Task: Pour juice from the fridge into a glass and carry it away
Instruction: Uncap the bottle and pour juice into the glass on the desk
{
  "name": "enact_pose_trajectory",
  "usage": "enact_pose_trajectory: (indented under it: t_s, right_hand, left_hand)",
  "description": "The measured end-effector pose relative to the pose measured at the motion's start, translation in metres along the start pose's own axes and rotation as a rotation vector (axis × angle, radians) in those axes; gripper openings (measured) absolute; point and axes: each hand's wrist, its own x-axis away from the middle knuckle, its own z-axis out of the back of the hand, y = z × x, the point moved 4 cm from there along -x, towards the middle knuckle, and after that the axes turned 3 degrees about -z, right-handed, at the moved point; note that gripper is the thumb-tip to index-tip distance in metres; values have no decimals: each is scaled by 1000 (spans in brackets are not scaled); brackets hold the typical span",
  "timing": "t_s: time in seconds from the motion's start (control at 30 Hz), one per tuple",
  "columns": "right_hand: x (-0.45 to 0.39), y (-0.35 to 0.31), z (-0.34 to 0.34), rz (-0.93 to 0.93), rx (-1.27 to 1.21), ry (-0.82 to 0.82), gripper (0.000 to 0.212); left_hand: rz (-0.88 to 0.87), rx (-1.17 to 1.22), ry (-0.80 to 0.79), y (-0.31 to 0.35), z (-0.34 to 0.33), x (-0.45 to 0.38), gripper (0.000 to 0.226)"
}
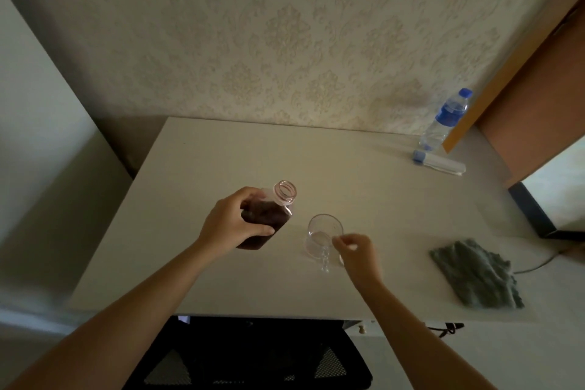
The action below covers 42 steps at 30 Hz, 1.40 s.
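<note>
A clear bottle of dark juice (269,215) with its cap off is held in my left hand (231,225), tilted with its open mouth pointing up and to the right. Just to its right an empty clear glass (323,236) with a handle stands on the pale table (316,168). My right hand (357,252) rests at the glass's near right side, fingers curled close to the rim and handle; whether it grips the glass or a small item I cannot tell.
A water bottle with a blue cap (446,119) stands at the back right, a white tube with a blue end (438,163) lying before it. A grey cloth (478,274) lies at the right. A brown panel (538,104) leans on the right; a black chair (247,355) is below the table edge.
</note>
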Motion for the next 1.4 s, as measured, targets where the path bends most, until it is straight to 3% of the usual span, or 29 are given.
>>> enact_pose_trajectory:
  t_s: [0.1,0.3,0.33,0.43,0.6,0.9,1.4]
  right_hand:
    - [0,35,-22,-202,69,-137,39]
    - [2,33,-49,-392,-283,-225,13]
    - [3,30,-51,-384,-317,-238,5]
    - [2,27,-52,-320,-333,-198,20]
    - [2,11,-37,-212,-287,-193,22]
    - [33,-77,20,55,-203,-287,24]
    - [55,-113,50,251,-107,-290,22]
  left_hand:
    - [17,-38,11,-5,2,0,67]
    - [27,-74,-1,-8,6,1,71]
    - [29,-83,0,-8,6,1,73]
    - [19,-122,9,-6,7,0,71]
    - [9,-240,-2,5,14,0,71]
    - [-38,-401,-1,57,42,-3,71]
    - [-139,-670,-12,110,63,-3,73]
